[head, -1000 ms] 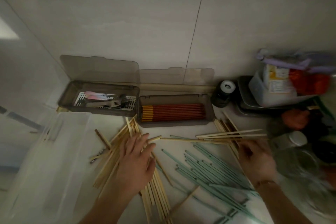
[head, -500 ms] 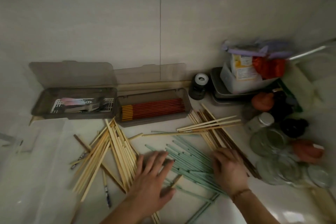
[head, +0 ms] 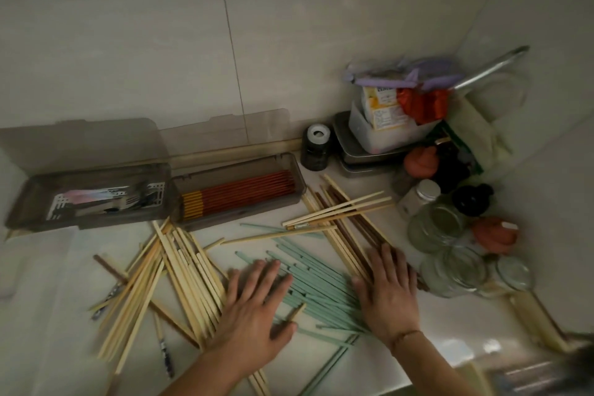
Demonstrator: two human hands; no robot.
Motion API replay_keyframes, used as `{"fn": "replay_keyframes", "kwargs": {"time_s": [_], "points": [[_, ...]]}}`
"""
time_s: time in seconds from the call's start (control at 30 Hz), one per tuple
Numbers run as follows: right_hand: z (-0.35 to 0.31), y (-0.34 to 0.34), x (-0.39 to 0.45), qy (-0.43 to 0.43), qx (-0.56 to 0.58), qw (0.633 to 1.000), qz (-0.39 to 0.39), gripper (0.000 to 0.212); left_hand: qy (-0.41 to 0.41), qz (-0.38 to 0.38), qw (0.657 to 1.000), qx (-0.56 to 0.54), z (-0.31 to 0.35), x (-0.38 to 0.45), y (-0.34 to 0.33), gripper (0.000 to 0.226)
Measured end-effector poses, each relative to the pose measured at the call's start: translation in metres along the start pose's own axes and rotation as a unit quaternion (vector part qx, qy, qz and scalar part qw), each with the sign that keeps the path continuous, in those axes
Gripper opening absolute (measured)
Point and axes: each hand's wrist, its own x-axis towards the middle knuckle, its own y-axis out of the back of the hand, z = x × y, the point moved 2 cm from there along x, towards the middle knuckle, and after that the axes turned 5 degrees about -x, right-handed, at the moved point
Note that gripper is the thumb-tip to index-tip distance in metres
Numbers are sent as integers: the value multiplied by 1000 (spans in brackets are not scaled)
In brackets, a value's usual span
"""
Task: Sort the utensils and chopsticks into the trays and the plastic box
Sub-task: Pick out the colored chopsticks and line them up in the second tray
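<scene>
Several mint-green chopsticks (head: 321, 280) lie fanned on the white counter between my hands. My left hand (head: 254, 309) rests flat on their left ends, fingers straight. My right hand (head: 389, 292) lies flat on their right side and on the brown chopsticks (head: 350, 219). A heap of pale bamboo chopsticks (head: 167, 270) spreads to the left. Behind stand two grey lidded trays: the left tray (head: 29, 202) holds forks and spoons, the right tray (head: 295, 170) holds red-and-yellow chopsticks (head: 238, 194).
Glass jars (head: 450, 254) crowd the counter right of my right hand. Behind them are a dark bottle (head: 316, 148), a metal tin (head: 356, 151) with a white tub of packets, and orange items. A tiled wall runs close behind the trays.
Both hands have slid inward onto the green chopsticks; the right hand moved down from the bamboo sticks near the jars. The view has shifted left to right.
</scene>
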Motion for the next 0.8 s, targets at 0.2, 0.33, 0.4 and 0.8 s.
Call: {"fn": "replay_keyframes", "kwargs": {"time_s": [0.2, 0.33, 0.4, 0.8], "points": [[-14, -17, -15, 76, 5, 996, -54, 82, -5, 1, 1000, 5, -3, -2, 0, 74], [-13, -16, -17, 96, 35, 994, -41, 74, -9, 12, 1000, 1, -8, -7, -3, 74], [-12, -11, -16, 116, 46, 992, -26, 68, -6, 10, 1000, 4, -11, -10, -5, 75], [-26, -2, -22, 284, 94, 946, 128, 35, 30, 63, 997, -39, -41, -54, -2, 77]]}}
